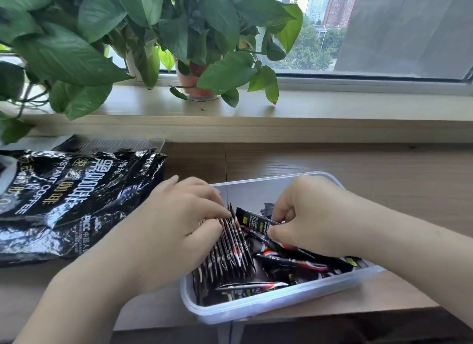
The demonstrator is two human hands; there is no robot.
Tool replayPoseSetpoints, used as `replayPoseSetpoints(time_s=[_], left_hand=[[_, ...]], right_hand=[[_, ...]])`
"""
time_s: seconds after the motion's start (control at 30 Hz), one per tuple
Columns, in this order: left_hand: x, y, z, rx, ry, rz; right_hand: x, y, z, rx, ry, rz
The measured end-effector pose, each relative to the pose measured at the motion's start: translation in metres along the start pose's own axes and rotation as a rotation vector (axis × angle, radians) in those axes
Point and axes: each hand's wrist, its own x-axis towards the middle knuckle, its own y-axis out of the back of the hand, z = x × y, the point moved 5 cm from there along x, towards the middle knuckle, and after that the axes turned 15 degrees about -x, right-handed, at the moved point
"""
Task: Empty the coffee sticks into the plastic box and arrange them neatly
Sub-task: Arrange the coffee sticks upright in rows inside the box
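Observation:
A clear plastic box (258, 309) sits at the desk's front edge, holding several black coffee sticks. A row of sticks (230, 251) stands on edge along the box's left side. My left hand (179, 215) presses against that row from the left, fingers laid over the stick tops. Loose sticks (294, 261) lie jumbled on the right of the box. My right hand (307, 215) pinches one black stick (253, 219) between thumb and fingers, just right of the standing row. The black instant coffee bag (71, 200) lies flat, left of the box.
A clear lid (122, 144) lies behind the bag. Potted plants (197, 85) stand on the wooden windowsill at the back, leaves hanging over the desk's left part. Bare wooden desk (384, 169) stretches right of the box.

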Motion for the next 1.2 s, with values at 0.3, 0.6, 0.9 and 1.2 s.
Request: replayPoseSetpoints(time_s=[0.3, 0.6, 0.9, 1.2], left_hand=[[-0.003, -0.005, 0.010, 0.078, -0.141, -0.087], [0.002, -0.017, 0.005, 0.088, -0.087, -0.127], [0.005, -0.024, 0.005, 0.112, -0.080, -0.187], [0.001, -0.021, 0.012, 0.151, -0.063, -0.207]], right_hand=[[0.005, 0.007, 0.001, 0.003, 0.006, 0.058], [-0.010, 0.007, 0.004, -0.078, 0.024, 0.008], [-0.008, 0.004, 0.009, -0.072, 0.009, 0.042], [-0.015, 0.016, 0.021, -0.222, -0.064, 0.070]])
